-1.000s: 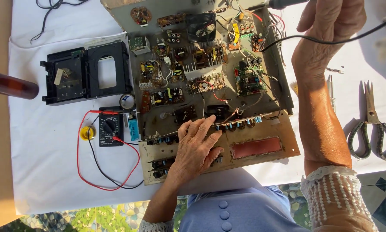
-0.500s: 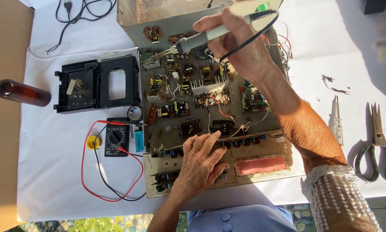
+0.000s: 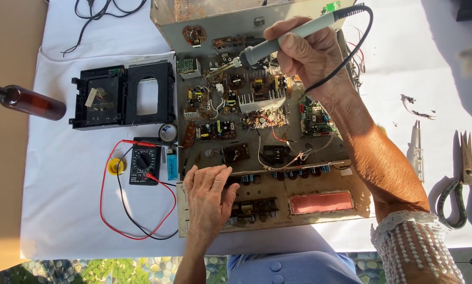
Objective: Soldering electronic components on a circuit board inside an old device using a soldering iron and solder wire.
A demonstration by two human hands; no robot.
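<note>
One grey, black-corded soldering iron (image 3: 293,37)

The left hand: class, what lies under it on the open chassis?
The left hand rests flat on the near edge of the open chassis, beside a row of dark components. Whatever lies beneath the palm is covered.

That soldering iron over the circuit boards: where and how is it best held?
By the grey handle, much as the right hand grips the soldering iron now: fingers wrapped round its middle, coming from the cord end at the right. The metal tip points left and down at the circuit boards and is probably hot, so stay behind the collar. The cord trails off the rear, clear of the work.
</note>
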